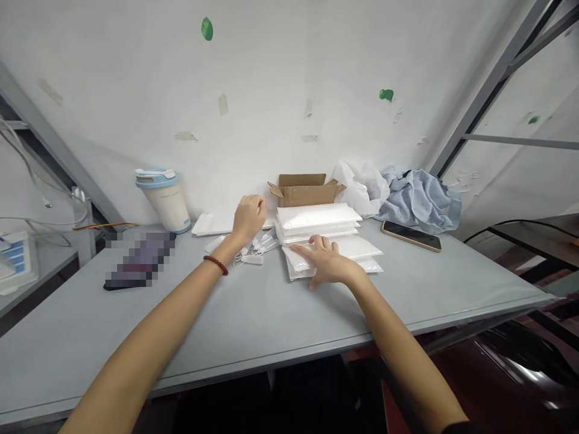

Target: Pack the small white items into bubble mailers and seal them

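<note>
The white packets lie stacked at the centre of the frame, the right hand over the lower ones, fingers apart. Left of them, the left hand has its fingers curled together; I cannot tell whether they clasp anything. Centre-left, the lidded cup bears small blue print, too faint to read.

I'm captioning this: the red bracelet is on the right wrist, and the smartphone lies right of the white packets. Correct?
No, the head view shows the red bracelet on the left wrist. The smartphone does lie right of the white packets.
</note>
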The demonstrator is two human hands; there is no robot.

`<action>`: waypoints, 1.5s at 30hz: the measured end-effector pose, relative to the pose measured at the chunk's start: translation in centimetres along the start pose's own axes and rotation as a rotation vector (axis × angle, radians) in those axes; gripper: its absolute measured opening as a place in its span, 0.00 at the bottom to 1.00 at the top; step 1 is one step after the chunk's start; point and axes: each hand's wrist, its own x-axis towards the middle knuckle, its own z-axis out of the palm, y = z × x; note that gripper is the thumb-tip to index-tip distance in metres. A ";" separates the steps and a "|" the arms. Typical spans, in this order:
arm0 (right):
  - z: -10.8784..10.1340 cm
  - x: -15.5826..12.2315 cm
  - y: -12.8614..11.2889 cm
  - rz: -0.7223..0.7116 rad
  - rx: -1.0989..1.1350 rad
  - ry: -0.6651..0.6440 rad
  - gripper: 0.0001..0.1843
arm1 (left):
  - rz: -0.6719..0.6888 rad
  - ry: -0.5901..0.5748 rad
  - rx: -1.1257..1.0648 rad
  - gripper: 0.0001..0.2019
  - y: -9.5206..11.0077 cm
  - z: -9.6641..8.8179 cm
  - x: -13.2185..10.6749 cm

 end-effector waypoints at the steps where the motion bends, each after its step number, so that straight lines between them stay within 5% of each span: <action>1: 0.0 -0.1 0.0 -0.014 0.009 -0.003 0.59 | -0.023 -0.099 0.016 0.12 -1.4 -0.2 0.2; 4: 0.0 -0.2 0.1 -0.056 0.034 -0.014 0.64 | -0.096 -0.470 0.077 0.11 -4.8 -0.5 0.5; 6: 0.1 -0.2 0.2 -0.065 0.049 -0.021 0.64 | -0.138 -0.580 0.115 0.14 -6.2 -0.5 0.4; 14: 0.7 0.2 0.6 -0.101 0.101 0.005 0.65 | -0.168 -0.571 0.185 0.10 -6.8 0.1 -0.2; 18: 1.0 0.5 0.3 -0.263 0.126 0.344 0.60 | -0.149 -0.569 0.177 0.10 -6.8 0.0 -0.1; 21: 1.6 0.8 -0.5 -0.514 0.201 0.512 0.39 | -0.145 -0.561 0.188 0.10 -6.7 0.1 -0.2; 25: 2.7 1.2 -2.0 -0.739 0.292 0.466 0.25 | -0.143 -0.515 0.233 0.11 -6.2 0.4 -0.5; 32: 3.4 1.6 -2.6 -0.778 0.261 0.669 0.09 | -0.113 -0.352 0.355 0.14 -5.4 -0.9 -1.4; 38: 3.5 1.9 -2.2 -0.742 0.194 0.875 0.09 | -0.139 -0.118 0.437 0.13 -5.3 -3.9 -3.8; 41: 3.0 2.1 -2.6 -0.654 0.059 1.096 0.14 | -0.152 0.007 0.391 0.13 -4.4 -5.7 -5.5; 45: 1.6 2.6 -4.1 -0.508 -0.234 1.334 0.19 | 0.083 0.179 0.356 0.14 -2.0 -6.8 -7.8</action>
